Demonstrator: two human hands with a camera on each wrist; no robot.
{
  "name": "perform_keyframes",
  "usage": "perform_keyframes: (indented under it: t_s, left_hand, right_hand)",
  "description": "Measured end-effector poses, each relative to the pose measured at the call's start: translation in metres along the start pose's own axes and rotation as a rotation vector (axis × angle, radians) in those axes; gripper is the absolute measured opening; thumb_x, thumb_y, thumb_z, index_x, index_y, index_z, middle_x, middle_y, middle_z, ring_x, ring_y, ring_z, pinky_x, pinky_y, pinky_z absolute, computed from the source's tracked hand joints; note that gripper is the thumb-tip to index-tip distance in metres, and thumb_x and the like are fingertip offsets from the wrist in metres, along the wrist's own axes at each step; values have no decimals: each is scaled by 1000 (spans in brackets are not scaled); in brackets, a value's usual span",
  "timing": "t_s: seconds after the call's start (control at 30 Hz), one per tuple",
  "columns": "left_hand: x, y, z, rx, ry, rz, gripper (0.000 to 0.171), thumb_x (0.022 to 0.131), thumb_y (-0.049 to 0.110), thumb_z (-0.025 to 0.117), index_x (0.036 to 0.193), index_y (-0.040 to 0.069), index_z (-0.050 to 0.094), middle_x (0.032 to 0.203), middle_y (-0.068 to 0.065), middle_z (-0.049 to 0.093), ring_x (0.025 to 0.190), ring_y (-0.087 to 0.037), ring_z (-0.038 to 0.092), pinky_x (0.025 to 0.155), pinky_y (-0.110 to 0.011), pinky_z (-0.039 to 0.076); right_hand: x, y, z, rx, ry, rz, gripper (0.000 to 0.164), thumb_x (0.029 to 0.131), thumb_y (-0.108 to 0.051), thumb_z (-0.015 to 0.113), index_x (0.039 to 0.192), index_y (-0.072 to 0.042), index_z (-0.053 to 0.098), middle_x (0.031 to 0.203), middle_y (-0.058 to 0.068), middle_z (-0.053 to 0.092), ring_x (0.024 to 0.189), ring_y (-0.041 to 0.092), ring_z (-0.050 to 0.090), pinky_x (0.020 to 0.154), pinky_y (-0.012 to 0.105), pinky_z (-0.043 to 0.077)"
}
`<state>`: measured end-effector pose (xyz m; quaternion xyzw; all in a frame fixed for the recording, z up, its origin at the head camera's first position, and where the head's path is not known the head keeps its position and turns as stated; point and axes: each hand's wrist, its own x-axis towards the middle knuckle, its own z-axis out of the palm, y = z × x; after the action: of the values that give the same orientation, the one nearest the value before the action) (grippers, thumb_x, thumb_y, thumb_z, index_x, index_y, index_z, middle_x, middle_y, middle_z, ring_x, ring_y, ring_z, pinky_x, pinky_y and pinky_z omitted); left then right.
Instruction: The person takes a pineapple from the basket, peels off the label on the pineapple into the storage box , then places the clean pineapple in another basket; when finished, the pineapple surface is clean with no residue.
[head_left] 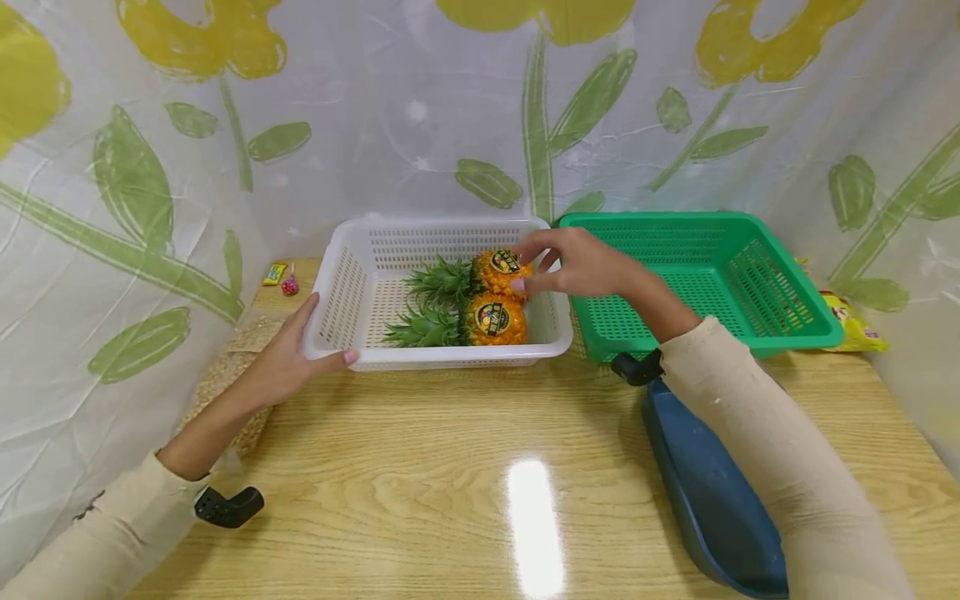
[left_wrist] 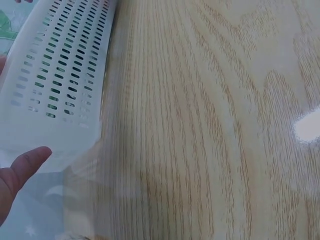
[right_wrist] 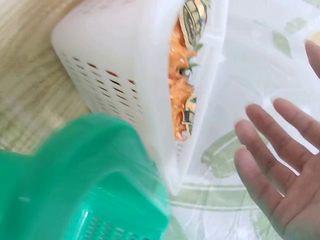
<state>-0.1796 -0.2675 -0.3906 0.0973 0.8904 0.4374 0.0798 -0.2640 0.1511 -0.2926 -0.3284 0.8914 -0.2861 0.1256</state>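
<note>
My right hand (head_left: 577, 262) hovers over the right end of the white basket (head_left: 450, 357), its fingers loosely bent and spread apart with nothing between them; from the right wrist view the palm is bare. Just below and to the left of those fingertips lies the far pineapple (head_left: 491, 281), orange with a dark round label, and I can't tell from the head view whether a fingertip brushes it. Right beside it, nearer to me, lies the near pineapple (head_left: 489, 323), label up as well. Both rest on their sides inside the basket, bodies toward my right hand and green crowns (head_left: 431, 325) pointing toward my left. My left hand (head_left: 288, 358) is spread around the basket's front left corner, thumb stretched out along the front and fingers up the left side, steadying the outside without wrapping round anything; both pineapples are well apart from it, across the basket floor. The green basket (head_left: 675, 242) stands just beside the white one, partly behind my right forearm, with a yellow bag (head_left: 855, 325) past its far end. A dark blue tray (head_left: 716, 492) lies on the counter (head_left: 420, 483) below my right sleeve, and a bag of grain-like pieces (head_left: 217, 383) sits behind my left wrist.
</note>
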Motion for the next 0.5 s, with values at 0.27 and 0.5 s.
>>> perform_keyframes:
  t_s: [0.27,0.5]
  left_hand:
    - [1,0,-1,-41,-9,0,114,90,26,76,161,10,-12,158,-32,21,135,-51,43,109,-63,36]
    - [0,3,0,-46,-6,-5,115,90,27,77,160,9,-12,158,-32,23,135,-51,43,109,-63,36]
  right_hand:
    - [22,8,-13,53,-115,111,59,94,-37,71,143,-10,54,137,15,59,121,33,61,97,48,51]
    - [41,21,-13,47,-124,154,59,95,-37,70,145,-10,52,144,15,54,129,33,55,102,49,48]
